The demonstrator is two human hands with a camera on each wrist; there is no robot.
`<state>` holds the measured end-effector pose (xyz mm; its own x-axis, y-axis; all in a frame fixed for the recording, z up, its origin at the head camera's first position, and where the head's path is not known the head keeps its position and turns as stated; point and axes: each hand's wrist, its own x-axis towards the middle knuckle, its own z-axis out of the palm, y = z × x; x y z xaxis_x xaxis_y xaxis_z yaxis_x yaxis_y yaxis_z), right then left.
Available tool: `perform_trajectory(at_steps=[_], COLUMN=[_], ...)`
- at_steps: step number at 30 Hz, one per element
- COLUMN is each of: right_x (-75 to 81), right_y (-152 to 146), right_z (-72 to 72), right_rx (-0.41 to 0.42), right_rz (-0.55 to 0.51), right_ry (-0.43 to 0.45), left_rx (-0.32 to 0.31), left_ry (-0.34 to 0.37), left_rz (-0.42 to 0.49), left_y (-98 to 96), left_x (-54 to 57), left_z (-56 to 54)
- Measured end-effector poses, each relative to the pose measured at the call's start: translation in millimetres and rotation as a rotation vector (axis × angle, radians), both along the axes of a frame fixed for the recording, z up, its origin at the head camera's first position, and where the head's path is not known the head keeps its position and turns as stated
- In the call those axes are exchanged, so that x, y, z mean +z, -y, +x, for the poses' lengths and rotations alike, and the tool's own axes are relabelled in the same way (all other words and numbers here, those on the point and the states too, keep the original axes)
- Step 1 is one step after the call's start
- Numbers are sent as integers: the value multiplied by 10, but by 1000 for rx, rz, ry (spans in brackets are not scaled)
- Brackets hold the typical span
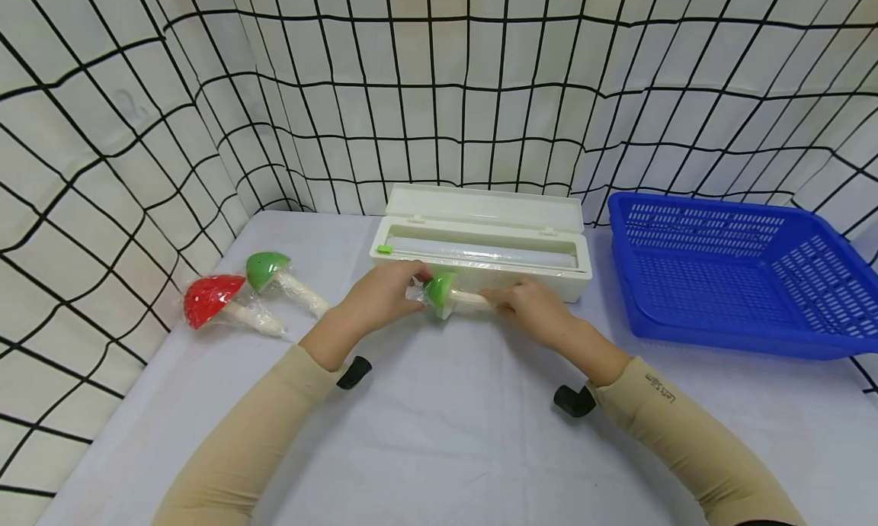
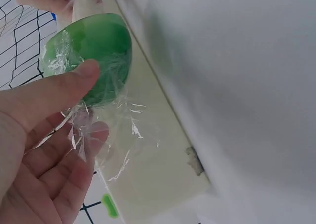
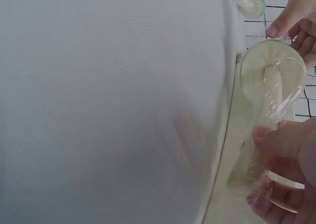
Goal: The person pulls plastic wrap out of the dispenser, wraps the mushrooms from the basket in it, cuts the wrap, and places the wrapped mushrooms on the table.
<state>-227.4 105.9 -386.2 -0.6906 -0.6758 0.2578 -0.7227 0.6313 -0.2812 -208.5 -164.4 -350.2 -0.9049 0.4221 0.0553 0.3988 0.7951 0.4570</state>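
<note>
A toy mushroom (image 1: pixel 440 291) with a green cap and pale stem is held sideways in front of the white cling film dispenser (image 1: pixel 480 251), clear film around it. At the cap end, my left hand (image 1: pixel 384 293) pinches cap and loose film between thumb and fingers; the left wrist view shows crumpled film (image 2: pixel 128 130) trailing off the green cap (image 2: pixel 101 41). My right hand (image 1: pixel 531 306) grips the stem end, and in the right wrist view its thumb lies along the wrapped stem (image 3: pixel 269 98). The dispenser's lid (image 1: pixel 483 207) is raised, and a film roll (image 1: pixel 480 250) lies inside.
To the left lie a wrapped red-capped mushroom (image 1: pixel 214 297) and another wrapped green-capped mushroom (image 1: pixel 267 269). A blue plastic basket (image 1: pixel 737 339) stands at the right. Black wire grid panels (image 1: pixel 439 84) border the white-covered table (image 1: pixel 439 434) at the back and left.
</note>
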Motion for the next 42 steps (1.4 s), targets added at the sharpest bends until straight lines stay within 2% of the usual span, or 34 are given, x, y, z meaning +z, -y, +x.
perform_trajectory(at_steps=[4,9,15,19,24,28,35,42], right_x=[-14,-39,-52,-53,-13,33,64,80], right_y=[14,25,14,19,-10,-53,-101,-106], right_z=[-7,-20,-50,-63,-42,-36,-32,-37], right_rx=[11,11,33,45,53,62,33,44], right_rz=[0,1,-21,-23,47,73,33,-17], right_ry=[-14,-35,-55,-86,-84,-21,44,3], left_rx=[6,-2,-6,5,10,2,58,63], left_ry=[42,45,26,48,93,99,143,138], left_rz=[28,47,8,-10,4,42,67,69], left_y=[18,21,-8,-32,-26,-10,11,28], left_x=[-62,-122,-177,-196,-132,-112,-83,-106], left_z=[-33,-81,-150,-181,-138,-109,-58,-62])
